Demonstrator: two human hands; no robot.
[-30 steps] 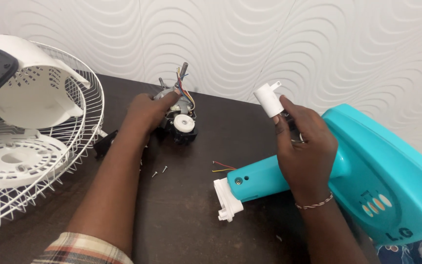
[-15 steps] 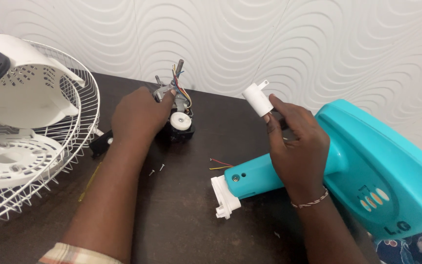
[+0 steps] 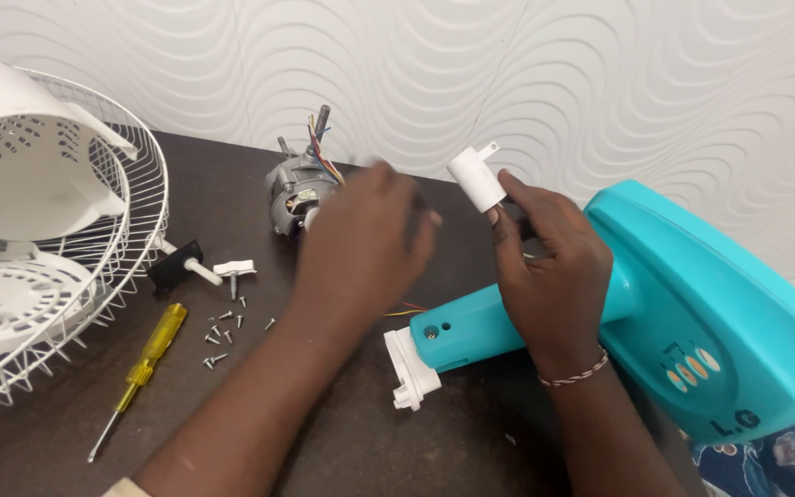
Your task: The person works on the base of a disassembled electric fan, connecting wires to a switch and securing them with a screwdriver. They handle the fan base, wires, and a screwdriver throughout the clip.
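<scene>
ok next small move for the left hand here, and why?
Probably steady the left hand on the fan motor: it is blurred and hides the motor's front, while the right hand holds the white capacitor raised beside it, apart from the motor's coloured wires.

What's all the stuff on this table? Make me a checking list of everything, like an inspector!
Surface: dark table, partly covered with parts.
Job's things: white cylinder part in right hand; grey fan motor behind left hand; teal fan stand lying down.
Clutter: yellow screwdriver, loose screws, black-and-white knob piece, white wire fan guard, white motor cover.
Grippers: left hand blurred, near the motor; right hand pinching the cylinder.
Cables: coloured wires on the motor.
Surroundings: white wavy wall.
</scene>
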